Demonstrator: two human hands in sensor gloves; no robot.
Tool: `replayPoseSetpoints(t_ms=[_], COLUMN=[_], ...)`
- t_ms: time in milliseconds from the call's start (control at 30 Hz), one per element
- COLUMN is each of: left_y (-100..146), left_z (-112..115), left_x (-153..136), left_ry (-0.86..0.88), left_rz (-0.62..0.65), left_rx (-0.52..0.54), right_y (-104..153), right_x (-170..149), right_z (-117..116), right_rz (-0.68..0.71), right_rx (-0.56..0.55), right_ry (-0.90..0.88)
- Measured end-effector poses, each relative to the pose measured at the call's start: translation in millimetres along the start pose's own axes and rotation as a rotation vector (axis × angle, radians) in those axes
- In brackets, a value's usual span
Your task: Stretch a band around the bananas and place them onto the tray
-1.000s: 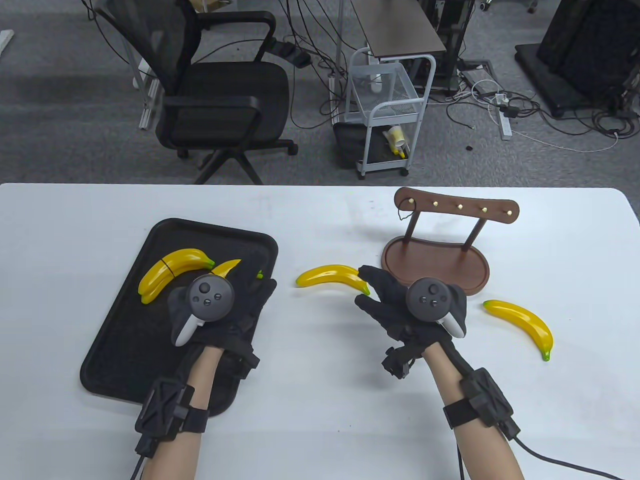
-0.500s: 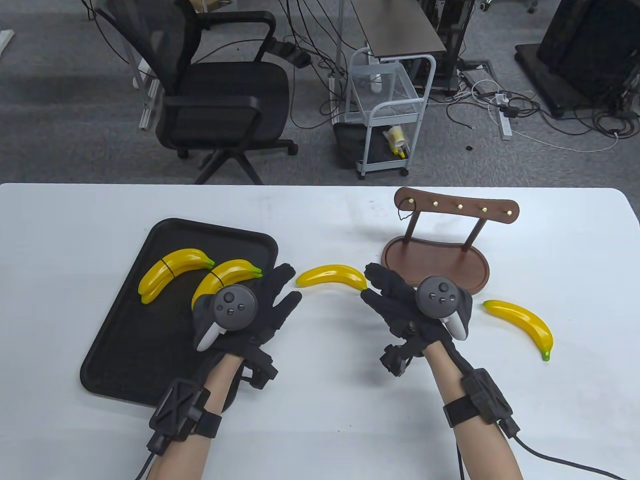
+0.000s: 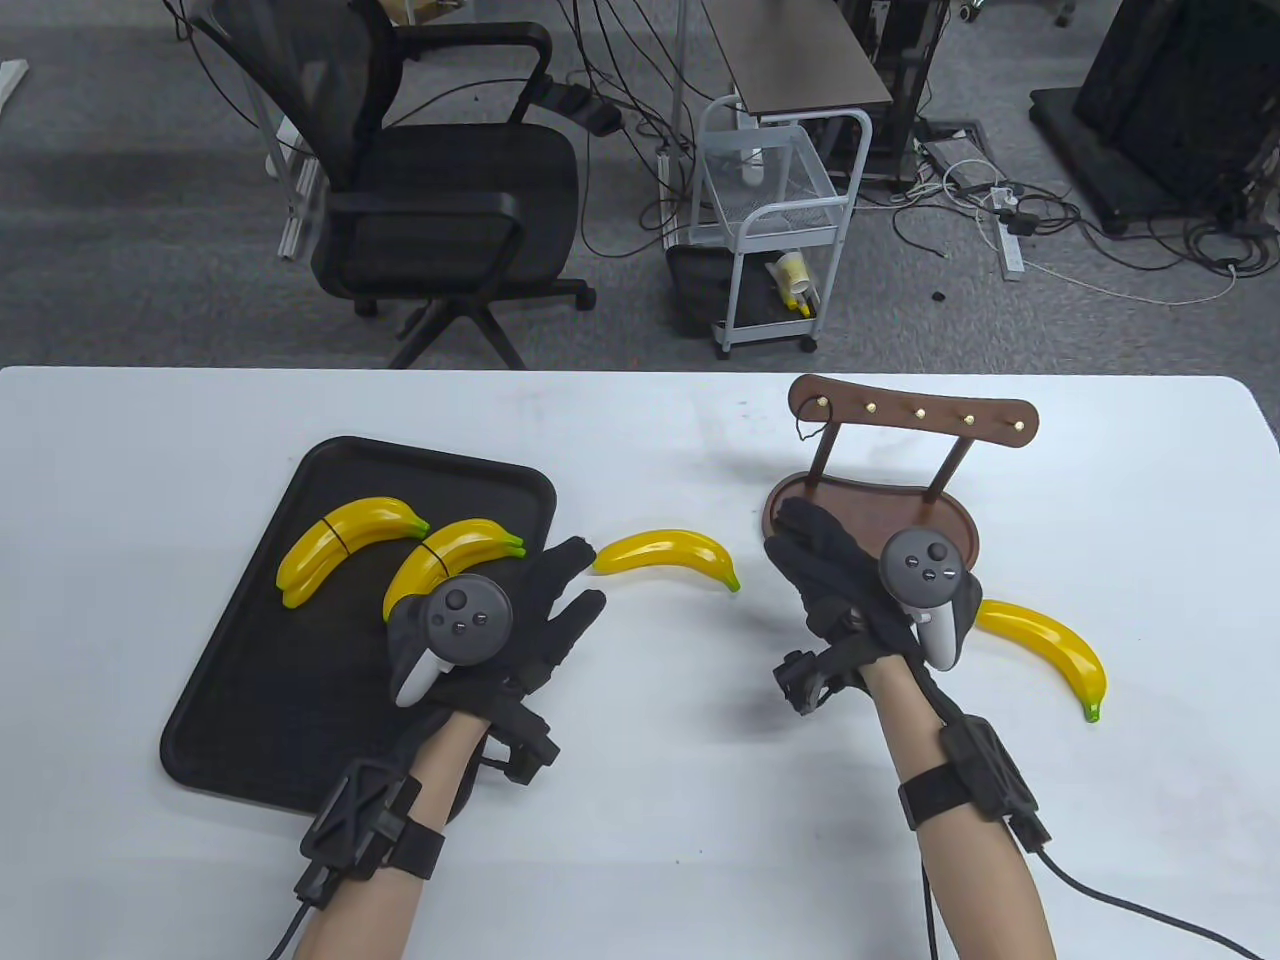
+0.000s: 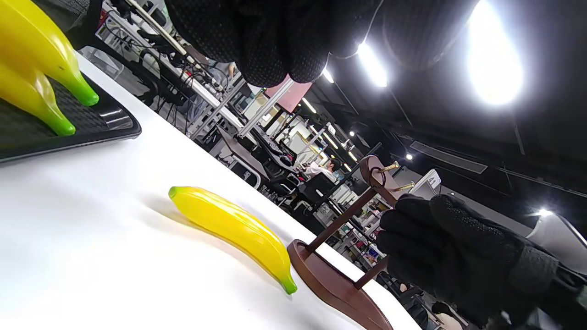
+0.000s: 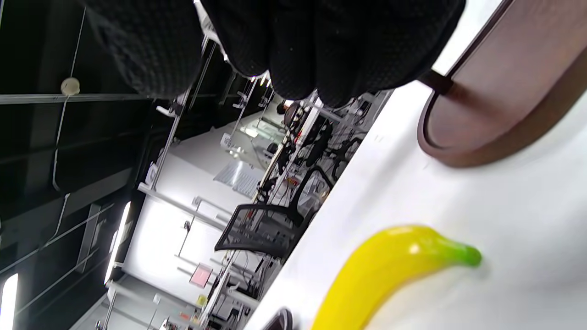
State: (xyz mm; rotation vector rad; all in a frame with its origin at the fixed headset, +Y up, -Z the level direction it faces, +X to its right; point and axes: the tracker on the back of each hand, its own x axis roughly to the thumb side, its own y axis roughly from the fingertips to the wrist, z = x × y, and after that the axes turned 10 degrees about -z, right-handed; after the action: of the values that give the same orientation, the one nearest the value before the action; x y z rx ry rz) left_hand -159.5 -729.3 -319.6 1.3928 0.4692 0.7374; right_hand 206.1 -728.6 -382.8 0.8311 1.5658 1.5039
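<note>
Two pairs of yellow bananas, each with a dark band round it, lie on the black tray [image 3: 230,640]: one pair [image 3: 345,530] at the far left, the other [image 3: 450,558] just beyond my left hand [image 3: 575,580]. That hand hovers open over the tray's right edge, holding nothing. One loose banana [image 3: 665,553] lies between my hands, also seen in the left wrist view [image 4: 234,227]. Another loose banana [image 3: 1050,650] lies at the right, partly behind my right wrist. My right hand [image 3: 800,535] is open and empty over the left end of the wooden stand [image 3: 930,530]. A thin band [image 3: 800,430] hangs from its leftmost hook.
The stand's brown hook rail [image 3: 915,410] rises on two posts above its oval base. An office chair [image 3: 430,200] and a white cart [image 3: 780,230] stand on the floor beyond the table's far edge.
My left hand let go of the second banana pair on the tray and drew back to the right. My right hand left the loose banana's tip and moved right, up to the stand.
</note>
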Motion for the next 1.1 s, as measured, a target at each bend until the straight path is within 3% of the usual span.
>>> replayPoseSetpoints(t_ms=[233,433,600,1100], left_y=[0,1,1,0], left_z=[-2,-4,-6,-6], left_x=[-2,-2,-3,-3], left_ry=[0.005,0.005,0.001,0.001], left_rz=[-0.001,-0.005,-0.007,-0.003], left_rx=[0.0,0.004,0.008,-0.004], right_y=[-28,-50,-64,-80], right_x=[2,2,0,-11], right_z=[14,13,5,-12], right_rz=[-0.129,-0.221,-0.273,-0.378], right_rx=[-0.1,-0.179,-0.171,-0.258], right_ry=[-0.096,-0.156,-0.231,-0.373])
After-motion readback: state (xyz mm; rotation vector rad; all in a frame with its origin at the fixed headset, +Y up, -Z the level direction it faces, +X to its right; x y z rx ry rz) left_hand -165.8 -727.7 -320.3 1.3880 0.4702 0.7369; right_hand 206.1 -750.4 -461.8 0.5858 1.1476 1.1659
